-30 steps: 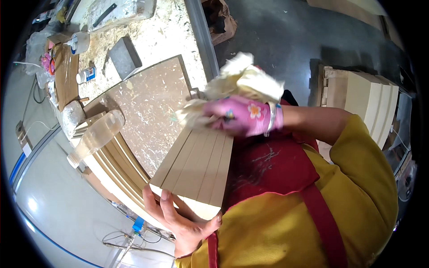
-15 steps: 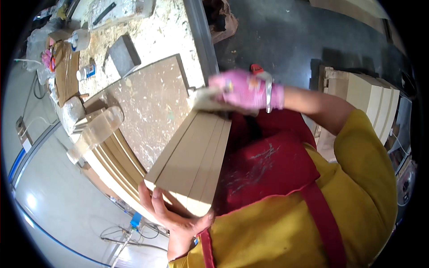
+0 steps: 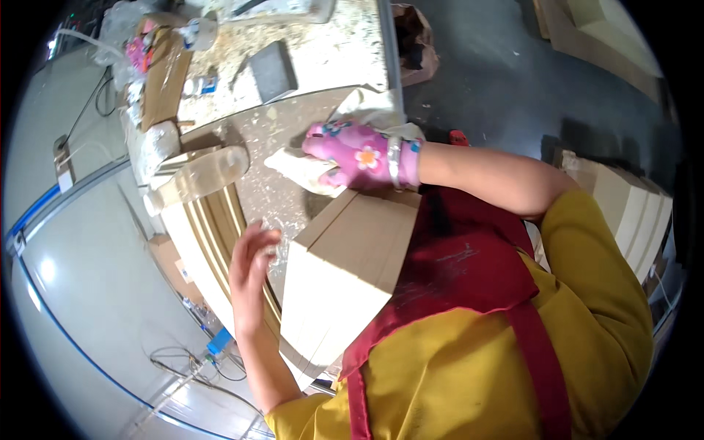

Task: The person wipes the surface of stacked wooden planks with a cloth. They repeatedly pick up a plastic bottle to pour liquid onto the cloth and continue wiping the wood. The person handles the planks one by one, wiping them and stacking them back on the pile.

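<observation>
Pink, Mustard, Red

The glove (image 3: 356, 155) is pink, patterned with flowers (one pale-petalled, orange at its heart). The cloth (image 3: 297, 169) is cream, the boards (image 3: 363, 231) pale tan with thin dark lines, the apron (image 3: 477, 282) deep red, the shirt (image 3: 455, 374) mustard.

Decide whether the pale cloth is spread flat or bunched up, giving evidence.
Bunched up: the pale cloth is crumpled at the gloved right hand, with loose, creased parts jutting out around it.
</observation>
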### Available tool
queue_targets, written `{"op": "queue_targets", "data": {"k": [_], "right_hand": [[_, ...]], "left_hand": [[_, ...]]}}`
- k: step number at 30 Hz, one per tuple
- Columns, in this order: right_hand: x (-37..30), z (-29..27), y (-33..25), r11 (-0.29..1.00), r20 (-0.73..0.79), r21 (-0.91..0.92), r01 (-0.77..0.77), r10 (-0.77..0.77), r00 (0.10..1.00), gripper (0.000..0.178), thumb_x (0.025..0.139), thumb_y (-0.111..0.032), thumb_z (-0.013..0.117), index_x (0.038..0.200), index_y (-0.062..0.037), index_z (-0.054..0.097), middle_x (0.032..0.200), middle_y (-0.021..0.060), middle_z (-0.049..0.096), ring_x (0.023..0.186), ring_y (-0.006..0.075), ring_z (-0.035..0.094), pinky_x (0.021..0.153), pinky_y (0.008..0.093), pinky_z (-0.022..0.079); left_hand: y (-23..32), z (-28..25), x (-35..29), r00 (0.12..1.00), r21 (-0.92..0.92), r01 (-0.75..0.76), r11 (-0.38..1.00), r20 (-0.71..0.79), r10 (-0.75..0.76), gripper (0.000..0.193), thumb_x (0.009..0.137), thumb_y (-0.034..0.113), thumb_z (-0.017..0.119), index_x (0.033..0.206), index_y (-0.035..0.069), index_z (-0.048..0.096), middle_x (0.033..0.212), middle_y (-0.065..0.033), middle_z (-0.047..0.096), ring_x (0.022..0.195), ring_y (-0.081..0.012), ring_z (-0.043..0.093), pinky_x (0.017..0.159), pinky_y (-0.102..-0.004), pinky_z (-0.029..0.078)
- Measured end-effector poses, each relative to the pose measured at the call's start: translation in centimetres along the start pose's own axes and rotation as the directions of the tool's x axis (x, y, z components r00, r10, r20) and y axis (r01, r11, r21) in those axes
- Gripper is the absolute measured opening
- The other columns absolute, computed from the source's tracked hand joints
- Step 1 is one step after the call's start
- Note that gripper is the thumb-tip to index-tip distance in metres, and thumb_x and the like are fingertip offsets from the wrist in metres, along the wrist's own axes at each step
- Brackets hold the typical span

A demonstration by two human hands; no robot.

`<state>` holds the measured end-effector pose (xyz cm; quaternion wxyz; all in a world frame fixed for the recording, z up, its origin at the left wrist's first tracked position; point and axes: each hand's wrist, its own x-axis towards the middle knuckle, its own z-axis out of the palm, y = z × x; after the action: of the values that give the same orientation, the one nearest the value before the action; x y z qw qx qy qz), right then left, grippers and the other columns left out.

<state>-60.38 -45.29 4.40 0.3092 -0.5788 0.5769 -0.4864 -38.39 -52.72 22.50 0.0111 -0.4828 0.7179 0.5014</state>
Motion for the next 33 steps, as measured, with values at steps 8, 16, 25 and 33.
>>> {"op": "queue_targets", "data": {"k": [8,16,25,33], "right_hand": [[1.9,1.9,-2.0,0.961,-0.239,0.271,0.052,0.015,0.971,0.044,0.084,-0.024,0.067,0.118,0.0004,0.052,0.106,0.0182,0.062,0.091,0.0292,0.063,0.077,0.0348,0.049],[2.4,1.1,-1.2,0.094,0.185,0.959,-0.269,0.512,0.839,0.018,0.091,-0.012,0.060,0.108,-0.0054,0.061,0.094,0.0028,0.065,0.084,0.0105,0.063,0.074,0.0266,0.052],[2.7,2.2,2.3,-0.376,0.303,0.912,-0.165,0.346,0.888,0.019,0.095,-0.010,0.051,0.114,-0.0092,0.057,0.099,0.0057,0.064,0.088,0.0179,0.064,0.078,0.0360,0.056],[2.2,0.7,-1.4,-0.236,0.359,0.927,-0.290,0.346,0.867,0.051,0.089,0.004,0.050,0.137,-0.0112,0.038,0.110,0.0085,0.058,0.100,0.0201,0.061,0.088,0.0368,0.053]], "left_hand": [[-9.9,-7.1,10.2,0.875,-0.166,0.037,0.985,-0.471,-0.113,0.080,0.084,0.026,0.072,0.144,0.007,0.022,0.136,-0.0125,0.043,0.117,-0.0218,0.048,0.095,-0.0359,0.041],[-7.9,-3.4,17.3,0.672,-0.230,-0.336,0.913,-0.738,0.061,0.086,0.074,0.024,0.081,0.140,0.005,0.029,0.136,-0.0115,0.043,0.123,-0.0263,0.045,0.102,-0.0380,0.037],[-2.9,-0.9,8.2,0.853,0.940,-0.188,0.285,0.012,0.522,0.072,0.064,0.015,0.078,0.129,0.010,0.048,0.110,-0.0123,0.055,0.101,-0.0279,0.057,0.084,-0.0416,0.045],[0.5,-5.3,4.7,0.783,0.991,-0.018,-0.136,0.098,0.614,0.065,0.068,0.001,0.066,0.129,0.017,0.051,0.121,-0.0037,0.054,0.108,-0.0248,0.052,0.084,-0.0402,0.040]]}}
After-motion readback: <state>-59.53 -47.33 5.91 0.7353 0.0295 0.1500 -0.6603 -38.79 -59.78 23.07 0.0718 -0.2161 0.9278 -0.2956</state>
